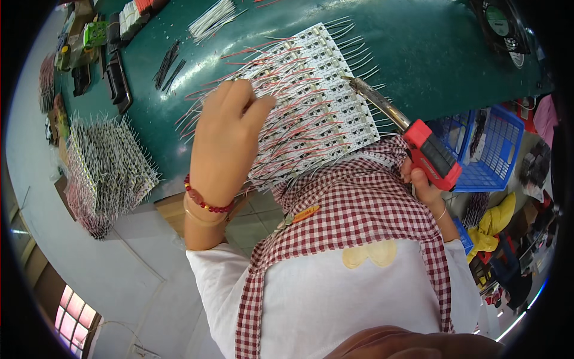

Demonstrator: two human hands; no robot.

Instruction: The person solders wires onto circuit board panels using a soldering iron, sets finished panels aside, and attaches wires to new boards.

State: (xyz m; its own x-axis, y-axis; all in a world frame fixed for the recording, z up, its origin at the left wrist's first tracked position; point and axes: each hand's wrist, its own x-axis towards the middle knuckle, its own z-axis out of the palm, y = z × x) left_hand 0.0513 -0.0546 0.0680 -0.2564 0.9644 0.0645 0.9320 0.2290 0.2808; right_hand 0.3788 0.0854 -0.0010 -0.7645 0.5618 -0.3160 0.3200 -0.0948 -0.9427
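A white panel of small circuit boards (pixel 351 103) lies at the table's near edge, against my checked apron. Rows of thin red, black and white wires (pixel 299 90) stick out from it. My left hand (pixel 227 128) is over the panel's left part, fingers curled in and thumb toward the right. Whatever those fingertips hold, if anything, is hidden behind the hand. In my right hand (pixel 423 186), beside the panel's near right corner, is a soldering iron (pixel 431 154) with a red and black handle. Its metal tip points up and left, over the panel's right side.
On the green table (pixel 430 54) lie a bundle of white wires (pixel 214 19) and some black wires (pixel 167 63). A stack of wired boards (pixel 107 170) sits at the left edge. Blue baskets (pixel 493 149) stand right of the table, a black round object (pixel 499 27) at far right.
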